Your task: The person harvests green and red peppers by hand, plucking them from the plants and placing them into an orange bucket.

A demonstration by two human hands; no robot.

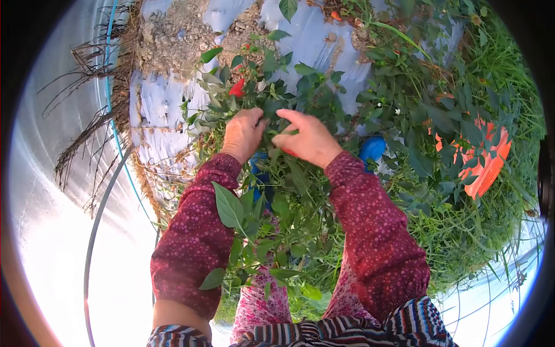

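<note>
Both hands are in among the leaves of a pepper plant (272, 95). My left hand (244, 134) has its fingers bent and closed at the stems; leaves and its own fingers hide what they grip. To the right of it, my right hand (309, 139) holds its thumb and forefinger apart. A red pepper (289, 152) shows partly under that palm, seemingly held by the other fingers, which are hidden. Just above my left hand hangs another red pepper (237, 88). A leafy branch (231, 208) rises in front of my left sleeve.
An orange-red basket (488, 162) stands at the right, partly behind leaves. Blue shoes (373, 149) show below among the plants. Pale mulch film (315, 40) covers the bed. A blue line (110, 87) and dark hose (95, 237) run along the plastic wall at left.
</note>
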